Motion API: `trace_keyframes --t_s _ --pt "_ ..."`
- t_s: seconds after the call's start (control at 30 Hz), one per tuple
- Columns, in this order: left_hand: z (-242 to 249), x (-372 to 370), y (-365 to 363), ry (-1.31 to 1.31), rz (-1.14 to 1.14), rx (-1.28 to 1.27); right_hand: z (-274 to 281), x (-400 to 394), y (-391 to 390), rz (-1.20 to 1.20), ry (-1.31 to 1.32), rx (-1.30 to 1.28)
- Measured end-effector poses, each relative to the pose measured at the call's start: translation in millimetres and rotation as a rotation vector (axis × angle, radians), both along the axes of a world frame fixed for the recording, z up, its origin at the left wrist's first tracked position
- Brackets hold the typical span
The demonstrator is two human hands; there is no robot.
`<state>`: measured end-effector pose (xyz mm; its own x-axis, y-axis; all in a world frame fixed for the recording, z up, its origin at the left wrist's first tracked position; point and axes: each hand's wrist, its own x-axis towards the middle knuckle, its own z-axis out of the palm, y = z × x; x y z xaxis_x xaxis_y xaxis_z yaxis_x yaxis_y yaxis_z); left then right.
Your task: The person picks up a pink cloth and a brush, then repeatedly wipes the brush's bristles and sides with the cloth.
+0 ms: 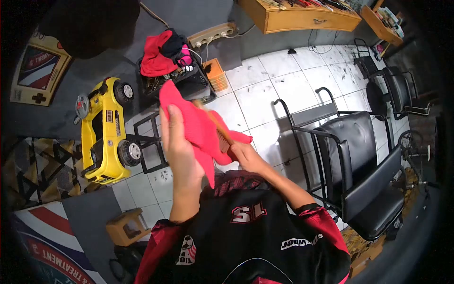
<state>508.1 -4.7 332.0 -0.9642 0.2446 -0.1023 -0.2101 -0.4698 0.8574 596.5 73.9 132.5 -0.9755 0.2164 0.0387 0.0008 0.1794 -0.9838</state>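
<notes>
A bright pink-red cloth (191,120) lies across the palm of my left hand (178,142), its corners hanging loose at several sides. My left thumb points up along its near edge, and the other fingers are mostly hidden behind the fabric. In my right hand (247,157) is a wooden brush (221,128), gripped at its lower end. Its bristles face down toward my left side and overlap the cloth, while the far end reaches up past the cloth's middle.
A yellow toy car (109,130) stands to the left. Beyond the cloth, a black crate (189,85) holds red and dark fabrics beside an orange basket (216,75). Black barber chairs (350,156) occupy the right. A wooden drawer shelf (307,19) hangs at the back; hair clippings dot the tiles.
</notes>
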Motion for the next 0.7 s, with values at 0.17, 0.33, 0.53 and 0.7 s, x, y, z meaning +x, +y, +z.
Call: trace_keyframes --t_s 0.17,0.33,0.53,0.7 --pt "16.7 -12.4 -26.3 0.137 0.226 -0.206 -174.6 39.1 31.6 0.152 -0.723 0.424" --pt "13.1 -4.6 -47.0 0.102 0.245 -0.092 -248.0 88.7 53.4 -0.062 -1.05 0.452" --pt "-7.6 -13.7 -48.2 0.094 0.131 -0.118 -131.5 53.9 45.1 -0.398 -0.612 0.11" --pt "-9.3 -3.3 -17.6 0.158 0.048 -0.276 24.4 31.2 -6.3 -0.116 -0.09 -0.329"
